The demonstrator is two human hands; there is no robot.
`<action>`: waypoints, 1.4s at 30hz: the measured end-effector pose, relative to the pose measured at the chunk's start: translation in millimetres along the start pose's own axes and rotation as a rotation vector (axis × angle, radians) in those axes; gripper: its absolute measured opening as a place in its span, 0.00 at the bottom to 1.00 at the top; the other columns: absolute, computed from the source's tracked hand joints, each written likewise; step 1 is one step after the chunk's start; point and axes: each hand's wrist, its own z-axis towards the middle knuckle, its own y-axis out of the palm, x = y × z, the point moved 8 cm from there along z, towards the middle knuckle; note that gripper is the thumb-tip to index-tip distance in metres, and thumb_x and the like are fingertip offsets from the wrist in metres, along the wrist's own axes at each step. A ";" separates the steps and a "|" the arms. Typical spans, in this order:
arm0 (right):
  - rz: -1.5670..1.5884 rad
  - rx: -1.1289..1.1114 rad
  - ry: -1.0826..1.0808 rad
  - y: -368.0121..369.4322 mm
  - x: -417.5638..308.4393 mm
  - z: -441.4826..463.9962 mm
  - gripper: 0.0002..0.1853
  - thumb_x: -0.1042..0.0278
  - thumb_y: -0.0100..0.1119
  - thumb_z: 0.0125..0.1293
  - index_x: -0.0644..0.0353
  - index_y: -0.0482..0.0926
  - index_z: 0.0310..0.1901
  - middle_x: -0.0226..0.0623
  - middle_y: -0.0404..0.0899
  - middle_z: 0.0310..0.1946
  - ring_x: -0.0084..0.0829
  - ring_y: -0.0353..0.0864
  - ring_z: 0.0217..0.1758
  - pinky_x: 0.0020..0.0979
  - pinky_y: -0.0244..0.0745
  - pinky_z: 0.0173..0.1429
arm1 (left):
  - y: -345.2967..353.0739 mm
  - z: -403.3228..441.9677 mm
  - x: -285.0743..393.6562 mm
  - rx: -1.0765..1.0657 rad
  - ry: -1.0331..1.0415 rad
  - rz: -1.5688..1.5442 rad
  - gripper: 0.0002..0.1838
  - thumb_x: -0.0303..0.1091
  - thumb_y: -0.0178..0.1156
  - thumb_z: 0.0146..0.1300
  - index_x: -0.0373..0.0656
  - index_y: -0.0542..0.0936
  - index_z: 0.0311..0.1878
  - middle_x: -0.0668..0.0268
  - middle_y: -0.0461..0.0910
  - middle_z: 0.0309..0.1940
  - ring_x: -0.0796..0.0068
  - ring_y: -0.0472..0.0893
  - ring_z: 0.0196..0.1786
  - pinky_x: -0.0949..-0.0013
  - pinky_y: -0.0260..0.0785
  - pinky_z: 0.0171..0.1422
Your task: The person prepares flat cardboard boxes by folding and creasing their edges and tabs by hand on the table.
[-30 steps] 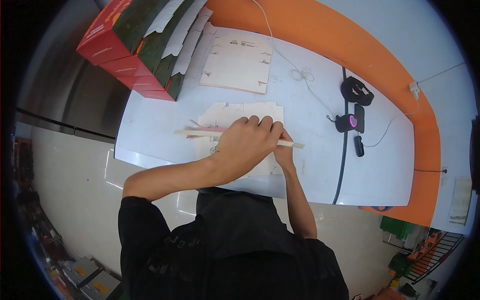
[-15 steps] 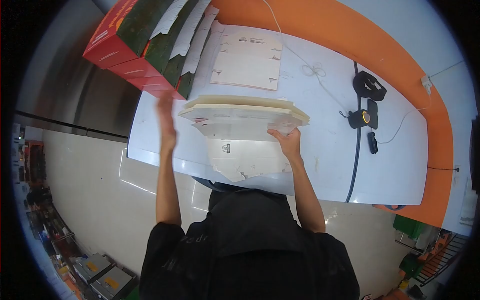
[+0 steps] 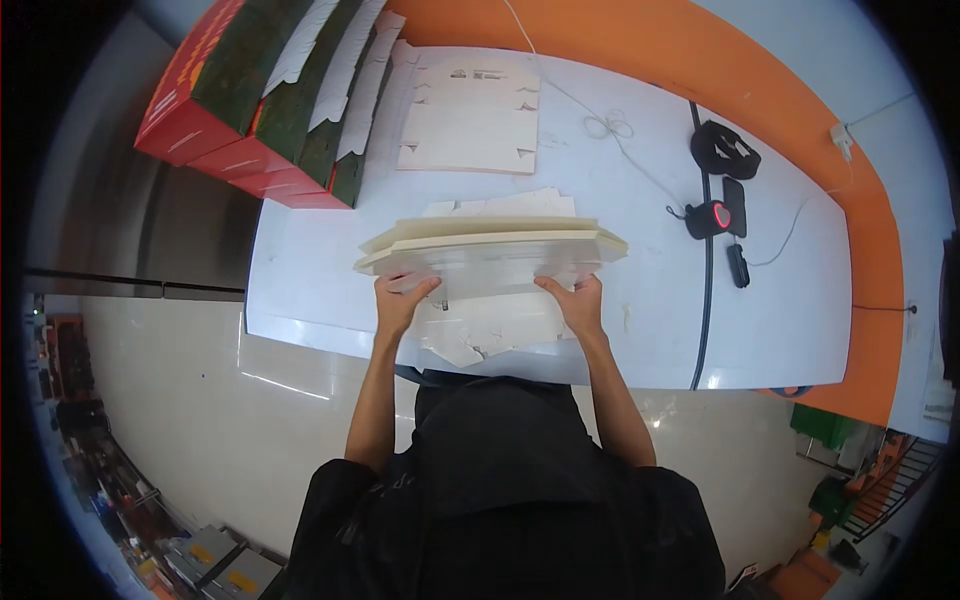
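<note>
Both hands hold up a stack of flattened white cardboard boxes (image 3: pixel 490 256) with its cream edges facing up, tilted above the table. My left hand (image 3: pixel 403 303) grips its near left side, thumb on the face toward me. On the right side my right hand (image 3: pixel 577 305) does the same with its thumb. Fingers behind the stack are hidden. Below it lies another flat cardboard sheet (image 3: pixel 490 330) with notched flaps and a small printed mark, partly covered by the stack.
A pile of flat printed cardboard (image 3: pixel 470 115) lies at the back of the white table (image 3: pixel 300 270). Red and green boxes (image 3: pixel 225 145) stand at the back left. To the right are a black strap (image 3: pixel 725 150), a round black device (image 3: pixel 708 219) with a lit ring, and a cable (image 3: pixel 640 165).
My left hand has come in from the left and taken hold of the stack's left side. The stack has lowered slightly and the lit ring went from yellow to red.
</note>
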 end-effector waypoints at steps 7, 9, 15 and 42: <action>-0.024 0.029 -0.091 -1.2 -14.3 -5.0 0.12 0.70 0.77 0.57 0.65 0.89 0.41 0.38 0.90 0.38 0.28 0.88 0.41 0.31 0.80 0.49 | -0.2 2.1 6.3 0.051 0.017 -0.080 0.22 0.38 0.78 0.56 0.34 0.83 0.48 0.62 0.86 0.41 0.71 0.83 0.45 0.67 0.74 0.53; -0.008 0.013 -0.104 0.8 -14.5 -6.7 0.13 0.69 0.77 0.57 0.66 0.89 0.41 0.38 0.90 0.38 0.28 0.88 0.41 0.31 0.80 0.49 | -2.0 -2.5 18.1 0.091 0.125 -0.099 0.26 0.44 0.78 0.58 0.34 0.82 0.50 0.64 0.85 0.39 0.71 0.83 0.44 0.67 0.74 0.53; -0.050 0.065 0.003 0.2 15.2 -4.4 0.16 0.68 0.77 0.57 0.69 0.86 0.43 0.43 0.89 0.41 0.31 0.88 0.42 0.34 0.81 0.50 | -10.3 -4.8 -18.8 0.188 0.200 -0.042 0.33 0.60 0.69 0.64 0.34 0.80 0.51 0.63 0.82 0.45 0.69 0.80 0.49 0.65 0.72 0.56; 0.132 -0.243 0.258 -8.1 -42.1 -17.5 0.29 0.59 0.62 0.74 0.64 0.66 0.69 0.40 0.82 0.50 0.29 0.82 0.50 0.32 0.78 0.51 | 1.4 -60.0 -1.3 0.092 -0.631 -0.153 0.45 0.41 0.77 0.57 0.19 0.62 0.64 0.43 0.79 0.53 0.55 0.85 0.50 0.58 0.82 0.53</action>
